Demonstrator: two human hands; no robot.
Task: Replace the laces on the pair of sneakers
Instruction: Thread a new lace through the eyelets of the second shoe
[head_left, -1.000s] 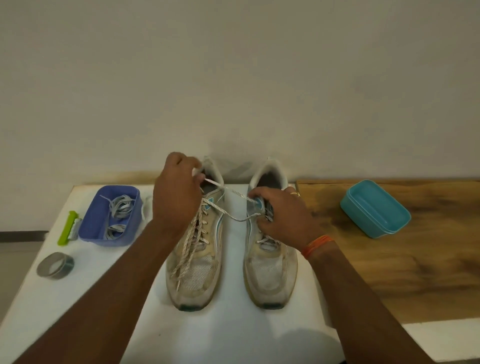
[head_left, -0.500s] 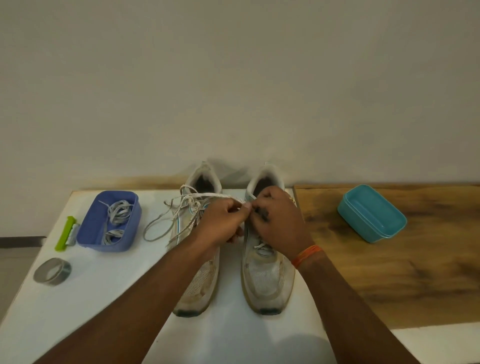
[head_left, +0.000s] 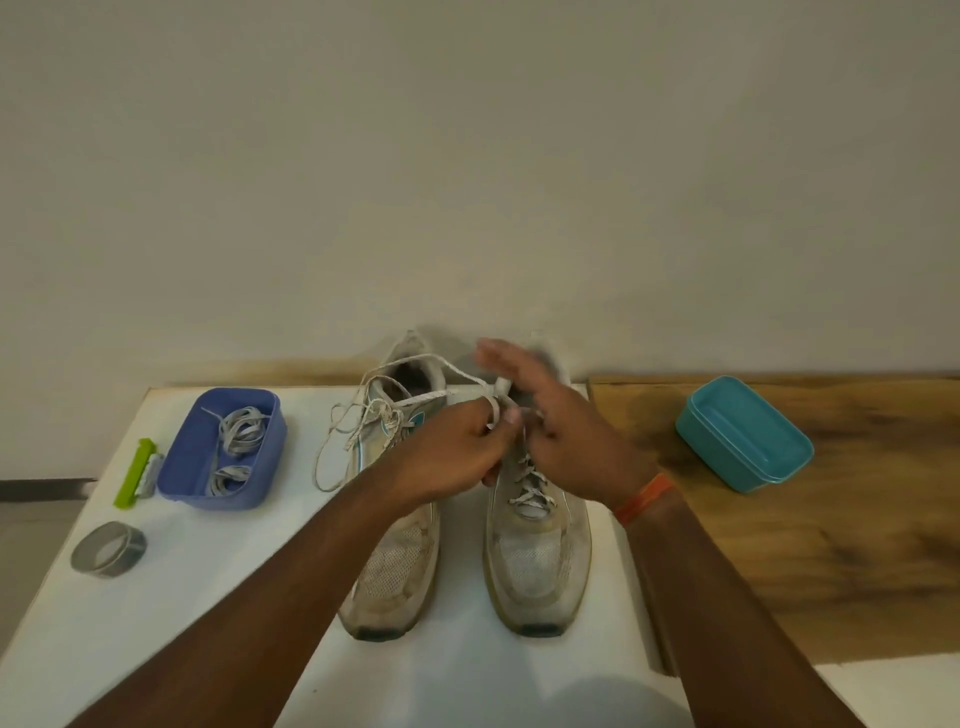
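Two worn white sneakers stand side by side on the white table, toes toward me: the left sneaker (head_left: 387, 577) and the right sneaker (head_left: 537, 566). My left hand (head_left: 449, 457) pinches the white lace (head_left: 415, 399) above the right sneaker's upper eyelets. My right hand (head_left: 558, 421) hovers over the same spot with fingers spread, the lace looped around them. Loose loops of lace (head_left: 332, 447) trail across the left sneaker's collar and onto the table.
A blue tub (head_left: 187, 467) with grey laces (head_left: 239, 431) sits at the left, a green-handled tool (head_left: 134, 473) beside it and a roll of grey tape (head_left: 108, 549) nearer me. A teal lidded box (head_left: 743, 434) rests on the wooden surface (head_left: 831, 545) to the right.
My left hand came off the left sneaker and crossed to the right sneaker. My right hand has spread its fingers and lifted the lace into a loop.
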